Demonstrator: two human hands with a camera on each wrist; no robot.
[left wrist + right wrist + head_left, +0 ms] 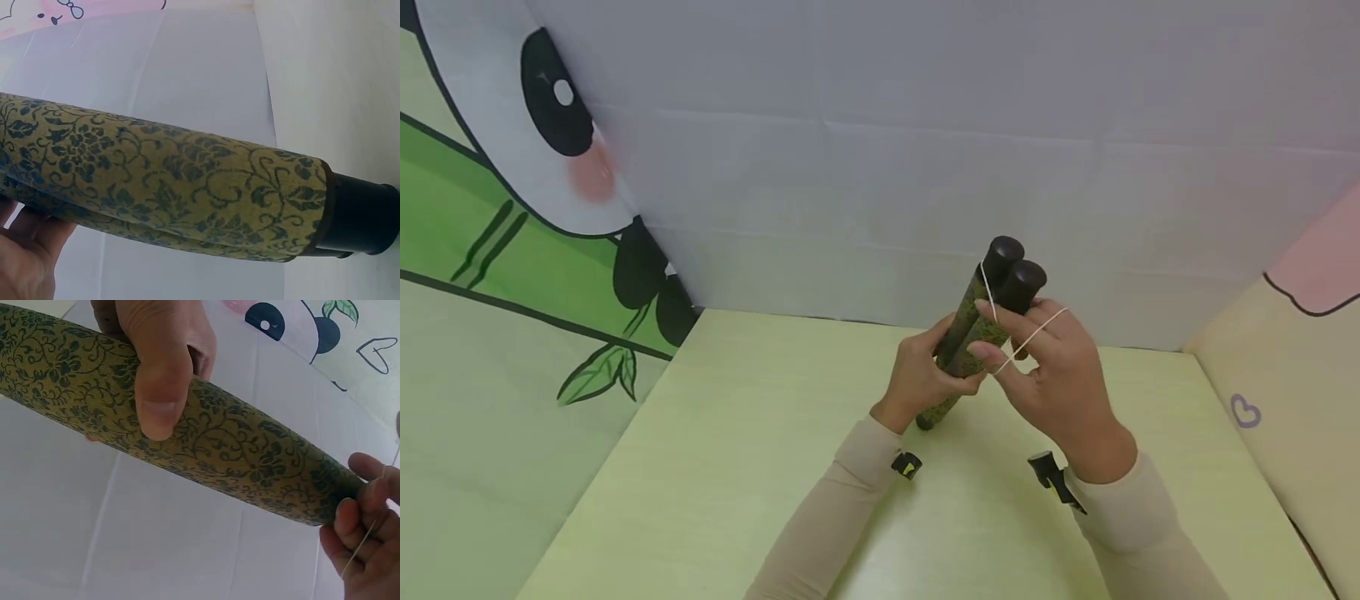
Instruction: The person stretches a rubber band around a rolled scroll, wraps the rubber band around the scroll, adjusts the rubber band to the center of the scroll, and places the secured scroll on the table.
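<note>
A rolled scroll [965, 318], doubled into two rolls side by side, is held up at a tilt above the table. Green-gold brocade with dark flowers covers it in the left wrist view, and black knobs [364, 209] stick out past the fabric. My left hand [917, 379] grips it around the middle, the thumb [164, 403] lying across the brocade. Up by the upper knobs, my right hand [1063, 383] holds a thin white cord [1032, 340] with bent fingers. One stretch of cord crosses the upper end of a roll; another runs taut over the right fingers to the thumb.
Below the hands lies a pale yellow table [737, 467]. A plain whitish sheet [865, 192] hangs behind it, with cartoon-printed panels [512, 250] to the left and right. Small black camera mounts [907, 465] sit on both wrists.
</note>
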